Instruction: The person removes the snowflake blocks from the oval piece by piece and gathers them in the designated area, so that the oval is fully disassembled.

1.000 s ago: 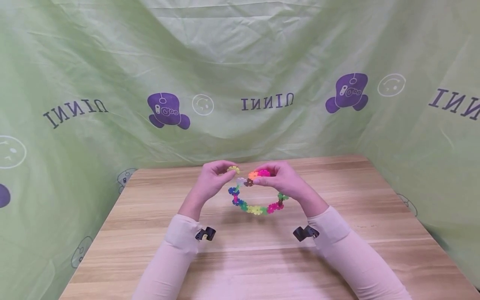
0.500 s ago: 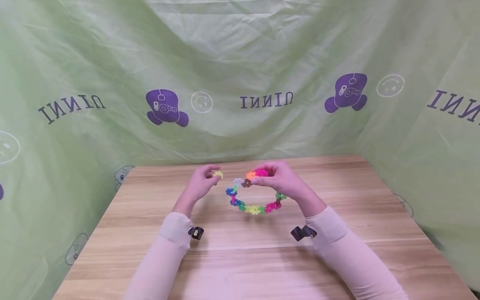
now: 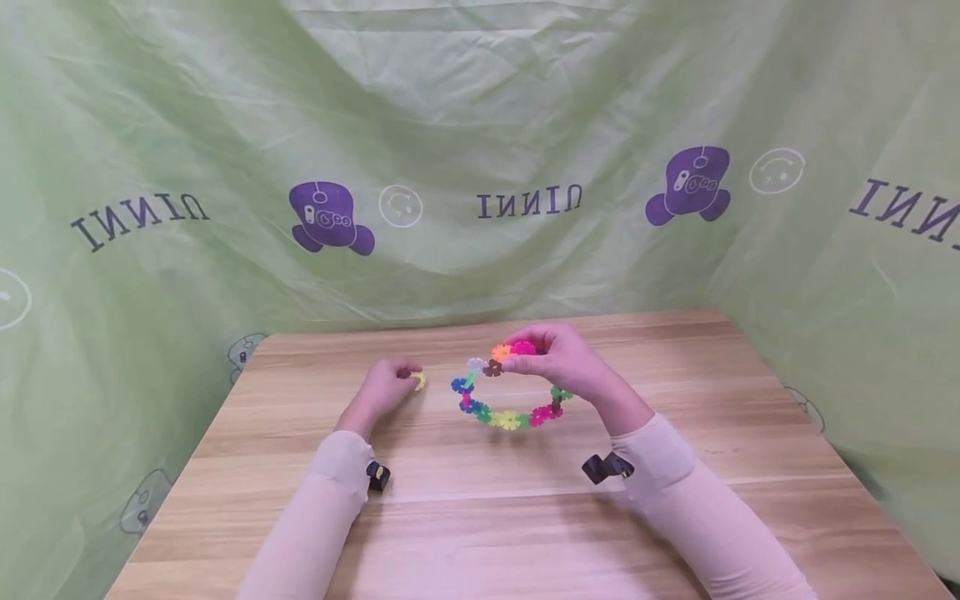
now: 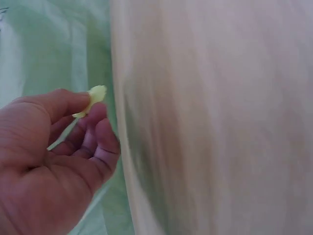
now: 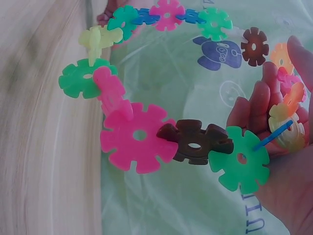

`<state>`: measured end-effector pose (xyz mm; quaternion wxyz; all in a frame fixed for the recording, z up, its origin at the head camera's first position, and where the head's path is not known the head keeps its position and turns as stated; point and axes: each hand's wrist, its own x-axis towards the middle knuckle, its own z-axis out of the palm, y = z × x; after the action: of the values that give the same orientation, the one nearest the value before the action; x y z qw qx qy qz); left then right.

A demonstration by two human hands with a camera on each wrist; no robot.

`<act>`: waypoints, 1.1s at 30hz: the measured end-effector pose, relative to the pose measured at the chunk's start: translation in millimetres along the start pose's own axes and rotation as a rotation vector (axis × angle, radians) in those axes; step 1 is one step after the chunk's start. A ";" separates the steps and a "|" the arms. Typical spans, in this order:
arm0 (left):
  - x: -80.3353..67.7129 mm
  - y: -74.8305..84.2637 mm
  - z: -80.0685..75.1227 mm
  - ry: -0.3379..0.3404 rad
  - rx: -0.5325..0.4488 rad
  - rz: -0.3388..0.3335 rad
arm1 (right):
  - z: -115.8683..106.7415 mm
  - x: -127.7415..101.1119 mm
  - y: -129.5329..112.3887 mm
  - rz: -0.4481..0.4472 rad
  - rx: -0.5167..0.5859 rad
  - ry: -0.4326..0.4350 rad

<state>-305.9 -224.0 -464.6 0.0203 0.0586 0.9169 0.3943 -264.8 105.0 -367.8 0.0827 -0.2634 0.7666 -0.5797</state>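
My left hand [image 3: 384,390] pinches a pale yellow snowflake disc [image 4: 99,93] between thumb and fingertip, low over the left-middle of the table. To its right, my right hand [image 3: 562,364] holds a loop of interlocked plastic snowflake discs [image 3: 511,420] by its top right part, among orange and pink pieces. Green, blue, brown, pink, yellow and whitish discs make up the loop. It hangs tilted above the table. In the right wrist view a large pink disc [image 5: 122,147] is closest, joined to a brown one [image 5: 182,150] and a green one [image 5: 249,174]. My right palm hides part of the loop.
The wood-grain table [image 3: 480,533] spreads under both arms. A green cloth [image 3: 465,100] with purple prints hangs behind it and along both sides. Each wrist carries a small black camera mount, one on the left [image 3: 378,476] and one on the right [image 3: 606,467].
My left hand, with the yellow disc, has moved left away from the loop and then down toward the table. My right hand and the loop have barely shifted.
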 end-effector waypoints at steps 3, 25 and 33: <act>-0.6 -5.2 0.5 -0.026 0.078 0.015 | 0.3 -0.6 0.6 0.003 -0.001 -0.003; -4.1 8.4 -1.5 -0.008 0.071 0.044 | -0.6 -2.0 -0.2 -0.014 -0.032 -0.002; -14.0 53.3 -5.9 0.032 -0.005 0.184 | 2.0 -1.4 -2.5 0.009 -0.061 -0.001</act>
<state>-287.7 -193.7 -422.0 -0.0306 0.1360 0.9068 0.3978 -262.0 103.5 -366.4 0.0775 -0.2625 0.7852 -0.5555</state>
